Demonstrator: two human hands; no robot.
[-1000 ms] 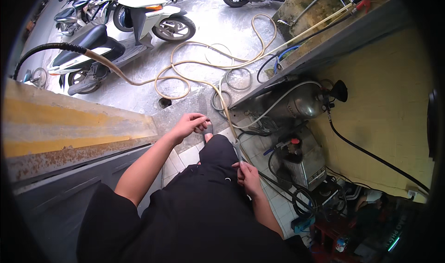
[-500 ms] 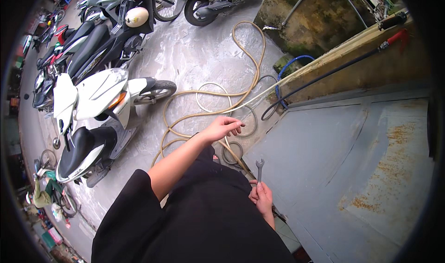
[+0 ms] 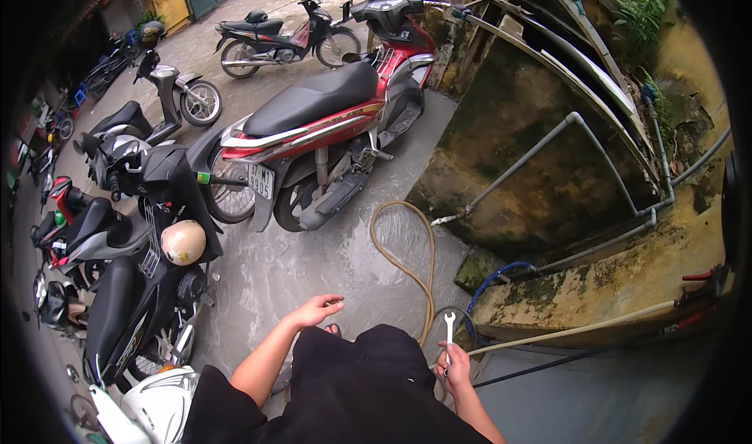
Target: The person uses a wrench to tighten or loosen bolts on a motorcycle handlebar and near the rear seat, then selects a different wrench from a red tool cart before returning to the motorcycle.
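Observation:
My right hand [image 3: 455, 366] is closed round a steel spanner [image 3: 450, 330], its open-ended jaw pointing up and away from me. My left hand [image 3: 317, 310] hangs in the air at the left of my lap-side clothing, fingers stretched forward and nothing in them. Under and beyond the hands runs a tan hose [image 3: 429, 287], looped on the wet concrete. A blue hose [image 3: 501, 272] curves close to the foot of the wall, a little beyond the spanner.
A red motorbike [image 3: 329, 123] stands ahead. Along the left are a black motorbike [image 3: 141, 303] carrying a cream helmet [image 3: 184, 242] and a white scooter [image 3: 160, 405]. Grey pipes [image 3: 525, 162] cross the mossy wall [image 3: 509, 131]; a grey metal panel [image 3: 595, 389] lies at lower right.
My view has swung up and ahead, bringing the red motorbike and pipes into full sight. The left hand has drawn back from above the hoses; the spanner stays in my right hand.

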